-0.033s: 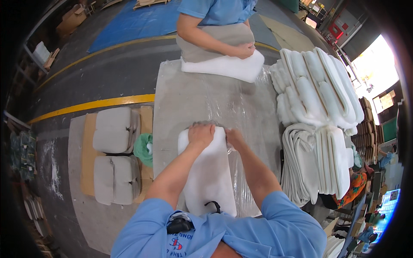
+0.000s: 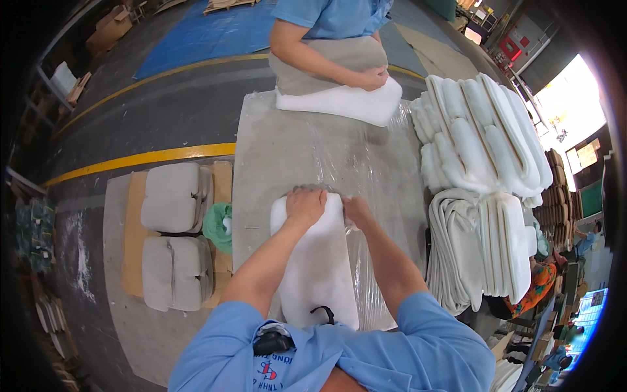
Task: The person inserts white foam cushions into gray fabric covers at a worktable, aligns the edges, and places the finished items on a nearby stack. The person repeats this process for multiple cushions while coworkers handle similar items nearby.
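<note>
A long white padded piece (image 2: 320, 274) lies lengthwise on the plastic-covered table, its near end against my body. My left hand (image 2: 305, 205) is over its far end, fingers curled around the far edge, where a bit of grey cloth (image 2: 319, 188) shows. At the far right corner of the same piece, my right hand (image 2: 354, 210) is closed at its side edge; its fingertips are hidden. Across the table, another person's arm and hand (image 2: 372, 78) rest on a grey cover (image 2: 300, 68) around a second white pad (image 2: 339, 104).
Stacked white pads (image 2: 480, 130) and folded grey covers (image 2: 450, 248) stand to the right. At left, grey covered cushions (image 2: 170, 196) lie on cardboard beside a green plastic bag (image 2: 219, 225). Clear plastic sheeting covers the table (image 2: 261, 144). A yellow floor line (image 2: 144, 160) runs behind.
</note>
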The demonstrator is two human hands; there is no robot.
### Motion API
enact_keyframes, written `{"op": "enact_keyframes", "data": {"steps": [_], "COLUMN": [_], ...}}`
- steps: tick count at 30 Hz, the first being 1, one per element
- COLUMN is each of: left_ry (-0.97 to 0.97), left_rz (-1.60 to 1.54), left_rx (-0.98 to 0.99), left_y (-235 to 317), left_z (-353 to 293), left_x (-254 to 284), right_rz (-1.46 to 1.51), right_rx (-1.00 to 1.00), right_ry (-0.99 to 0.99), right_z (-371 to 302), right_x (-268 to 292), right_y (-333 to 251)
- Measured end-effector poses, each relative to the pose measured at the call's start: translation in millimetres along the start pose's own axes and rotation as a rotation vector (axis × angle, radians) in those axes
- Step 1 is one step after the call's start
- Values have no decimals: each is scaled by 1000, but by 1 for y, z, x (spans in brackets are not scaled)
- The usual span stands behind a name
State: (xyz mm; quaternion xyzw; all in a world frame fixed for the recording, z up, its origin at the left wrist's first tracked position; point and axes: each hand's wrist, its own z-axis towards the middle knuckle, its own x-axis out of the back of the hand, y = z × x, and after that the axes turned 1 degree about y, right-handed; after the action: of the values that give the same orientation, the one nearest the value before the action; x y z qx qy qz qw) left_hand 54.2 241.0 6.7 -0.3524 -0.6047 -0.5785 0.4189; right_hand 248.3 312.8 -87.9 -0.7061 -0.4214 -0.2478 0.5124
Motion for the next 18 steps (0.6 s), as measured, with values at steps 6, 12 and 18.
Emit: {"op": "enact_keyframes", "data": {"steps": [6, 12, 18], "left_ry": [-34, 59, 50], "left_rz": [-38, 20, -49], "left_rx": [-18, 11, -83], "left_y": [8, -17, 24], "left_z": [3, -3, 6], "left_x": [0, -8, -3], "right_rz": [-727, 362, 645], "right_rx": [540, 66, 28], "right_ry": [-285, -133, -54], "right_z": [-25, -62, -41], "right_x": [23, 49, 29], "right_y": [42, -35, 14]}}
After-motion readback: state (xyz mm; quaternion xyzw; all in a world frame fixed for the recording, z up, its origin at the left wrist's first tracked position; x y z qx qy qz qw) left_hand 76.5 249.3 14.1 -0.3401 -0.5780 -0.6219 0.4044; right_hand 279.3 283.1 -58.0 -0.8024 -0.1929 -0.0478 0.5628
